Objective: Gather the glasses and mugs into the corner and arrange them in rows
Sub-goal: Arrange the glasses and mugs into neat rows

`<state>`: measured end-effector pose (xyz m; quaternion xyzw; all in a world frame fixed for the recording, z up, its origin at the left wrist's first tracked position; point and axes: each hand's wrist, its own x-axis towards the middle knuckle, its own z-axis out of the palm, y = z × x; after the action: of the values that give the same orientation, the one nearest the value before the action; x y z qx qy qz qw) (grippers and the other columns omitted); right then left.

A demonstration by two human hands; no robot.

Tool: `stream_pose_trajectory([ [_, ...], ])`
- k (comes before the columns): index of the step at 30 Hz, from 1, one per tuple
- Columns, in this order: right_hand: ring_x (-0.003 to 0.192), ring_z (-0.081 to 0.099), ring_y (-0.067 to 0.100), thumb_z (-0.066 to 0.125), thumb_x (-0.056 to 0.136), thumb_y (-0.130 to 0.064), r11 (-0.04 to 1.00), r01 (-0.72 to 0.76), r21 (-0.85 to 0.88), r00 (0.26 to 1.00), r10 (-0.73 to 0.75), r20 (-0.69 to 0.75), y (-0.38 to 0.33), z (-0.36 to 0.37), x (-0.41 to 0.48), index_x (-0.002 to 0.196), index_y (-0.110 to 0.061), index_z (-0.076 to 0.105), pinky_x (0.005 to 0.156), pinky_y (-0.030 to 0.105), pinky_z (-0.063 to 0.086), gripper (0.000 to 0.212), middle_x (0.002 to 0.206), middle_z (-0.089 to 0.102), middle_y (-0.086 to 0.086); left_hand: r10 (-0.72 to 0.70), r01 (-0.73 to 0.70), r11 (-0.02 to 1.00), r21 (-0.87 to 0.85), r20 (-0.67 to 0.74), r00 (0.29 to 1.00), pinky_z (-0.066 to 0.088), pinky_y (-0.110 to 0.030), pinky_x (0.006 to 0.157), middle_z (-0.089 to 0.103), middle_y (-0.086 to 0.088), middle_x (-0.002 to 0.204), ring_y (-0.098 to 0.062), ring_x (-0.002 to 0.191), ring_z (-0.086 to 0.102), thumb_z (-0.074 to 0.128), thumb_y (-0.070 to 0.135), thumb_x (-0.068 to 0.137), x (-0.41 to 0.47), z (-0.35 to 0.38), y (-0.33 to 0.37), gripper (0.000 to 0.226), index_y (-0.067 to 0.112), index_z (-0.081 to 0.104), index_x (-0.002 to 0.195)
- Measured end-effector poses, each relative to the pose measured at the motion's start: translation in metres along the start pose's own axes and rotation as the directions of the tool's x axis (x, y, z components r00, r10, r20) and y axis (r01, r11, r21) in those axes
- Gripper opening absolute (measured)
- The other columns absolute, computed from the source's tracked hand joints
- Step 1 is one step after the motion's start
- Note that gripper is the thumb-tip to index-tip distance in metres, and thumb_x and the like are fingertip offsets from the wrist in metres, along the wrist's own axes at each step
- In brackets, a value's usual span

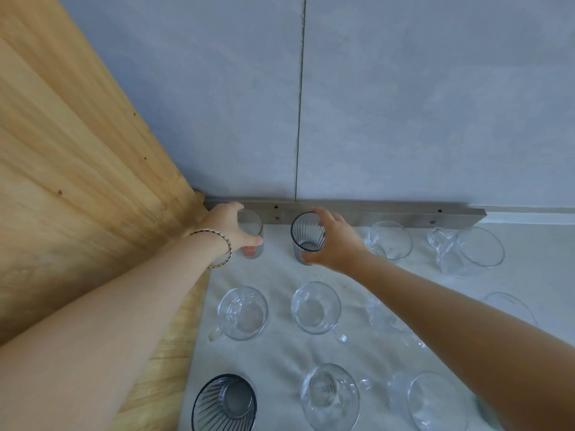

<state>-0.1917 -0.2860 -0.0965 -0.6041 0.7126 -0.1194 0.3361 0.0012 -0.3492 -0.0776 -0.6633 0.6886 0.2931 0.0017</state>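
My left hand [228, 227] grips a clear tumbler with a red mark [253, 241] standing in the far left corner by the wooden panel. My right hand [334, 241] grips a dark ribbed glass [306, 236] just to its right, near the wall strip. Clear glass mugs stand behind in rows: one [389, 241] and another [469, 251] along the wall, two [242, 312] [315, 307] in the middle row, and one partly hidden under my right arm. In the near row stand a second dark ribbed glass [224, 402] and two clear mugs [329, 396] [435, 402].
A wooden panel [71, 169] closes the left side and a grey tiled wall [404, 104] the back, with a metal strip [389, 213] along its foot. The pale countertop [280, 349] carries everything. Another clear glass [510, 306] sits at the right.
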Motion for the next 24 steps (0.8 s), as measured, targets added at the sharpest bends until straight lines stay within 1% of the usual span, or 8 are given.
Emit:
stream_pose_trajectory([
  [7, 0.104, 0.058, 0.022, 0.074, 0.073, -0.024, 0.999, -0.016, -0.046, 1.000, 0.015, -0.008, -0.002, 0.001, 0.005, 0.147, -0.025, 0.022, 0.071, 0.028, 0.050, 0.091, 0.139, 0.040, 0.007, 0.039, -0.037, 0.999, -0.025, 0.060, 0.997, 0.039, -0.026, 0.101, 0.049, -0.006, 0.139, -0.021, 0.124, 0.052, 0.082, 0.027, 0.068, -0.002, 0.001, 0.003, 0.088, 0.017, 0.037, 0.143],
  [12, 0.106, 0.059, 0.023, 0.075, 0.072, -0.027, 0.993, -0.016, -0.120, 1.000, 0.017, 0.007, -0.001, 0.001, 0.004, 0.149, -0.027, 0.016, 0.074, 0.033, 0.056, 0.097, 0.141, 0.036, 0.004, 0.032, -0.028, 0.998, -0.055, 0.075, 0.997, 0.038, -0.029, 0.105, 0.045, -0.009, 0.143, -0.020, 0.129, 0.049, 0.080, 0.023, 0.069, -0.001, 0.004, 0.002, 0.090, 0.014, 0.032, 0.145],
  [15, 0.109, 0.057, 0.024, 0.073, 0.074, -0.028, 0.986, -0.028, -0.166, 1.000, 0.029, 0.007, -0.001, 0.001, 0.002, 0.151, -0.030, 0.009, 0.071, 0.032, 0.052, 0.100, 0.141, 0.034, 0.004, 0.027, -0.025, 0.999, -0.025, 0.086, 0.996, 0.036, -0.031, 0.108, 0.037, -0.008, 0.148, -0.022, 0.134, 0.042, 0.078, 0.026, 0.072, -0.002, 0.005, 0.003, 0.091, 0.017, 0.027, 0.146],
  [17, 0.117, 0.052, 0.026, 0.074, 0.074, -0.031, 0.984, -0.032, -0.175, 0.999, 0.037, 0.025, 0.000, 0.001, -0.002, 0.151, -0.029, 0.002, 0.080, 0.033, 0.051, 0.106, 0.142, 0.032, 0.006, 0.019, -0.023, 0.999, 0.042, 0.103, 0.994, 0.032, -0.034, 0.112, 0.027, -0.006, 0.153, -0.023, 0.140, 0.032, 0.075, 0.030, 0.074, -0.005, 0.005, 0.007, 0.092, 0.021, 0.021, 0.148],
  [19, 0.128, 0.041, 0.026, 0.075, 0.074, -0.036, 0.988, 0.005, -0.153, 1.000, -0.002, 0.019, 0.003, -0.007, -0.011, 0.151, -0.025, 0.001, 0.096, 0.038, 0.048, 0.108, 0.144, 0.028, 0.008, 0.052, -0.059, 0.980, 0.189, 0.041, 0.998, 0.025, -0.039, 0.116, 0.017, -0.005, 0.156, -0.023, 0.145, 0.018, 0.069, 0.037, 0.075, -0.010, 0.006, 0.017, 0.092, 0.024, 0.015, 0.149],
  [21, 0.135, 0.033, 0.024, 0.070, 0.079, -0.033, 0.991, 0.072, -0.117, 0.995, -0.080, -0.066, 0.013, -0.030, -0.025, 0.151, -0.020, 0.014, 0.107, 0.038, 0.040, 0.092, 0.146, 0.029, 0.007, 0.174, -0.144, 0.954, 0.263, -0.094, 0.980, 0.015, -0.041, 0.119, 0.009, -0.007, 0.158, -0.024, 0.148, 0.007, 0.063, 0.038, 0.080, -0.018, 0.010, 0.039, 0.087, 0.022, 0.012, 0.149],
  [23, 0.136, 0.033, 0.023, 0.063, 0.085, -0.027, 0.981, 0.109, -0.159, 0.971, -0.139, -0.192, 0.033, -0.059, -0.039, 0.145, -0.015, 0.031, 0.112, 0.035, 0.034, 0.069, 0.145, 0.034, 0.006, 0.352, -0.303, 0.924, 0.232, -0.209, 0.913, 0.012, -0.042, 0.119, 0.011, -0.010, 0.158, -0.026, 0.148, 0.008, 0.060, 0.033, 0.083, -0.029, 0.021, 0.069, 0.080, 0.014, 0.018, 0.148],
  [24, 0.135, 0.034, 0.023, 0.061, 0.086, -0.024, 0.979, 0.082, -0.188, 0.962, -0.127, -0.244, 0.048, -0.073, -0.044, 0.142, -0.014, 0.037, 0.113, 0.035, 0.032, 0.062, 0.144, 0.037, 0.006, 0.435, -0.388, 0.894, 0.222, -0.231, 0.870, 0.012, -0.043, 0.120, 0.015, -0.011, 0.157, -0.028, 0.147, 0.011, 0.060, 0.032, 0.082, -0.034, 0.029, 0.086, 0.077, 0.011, 0.023, 0.147],
])
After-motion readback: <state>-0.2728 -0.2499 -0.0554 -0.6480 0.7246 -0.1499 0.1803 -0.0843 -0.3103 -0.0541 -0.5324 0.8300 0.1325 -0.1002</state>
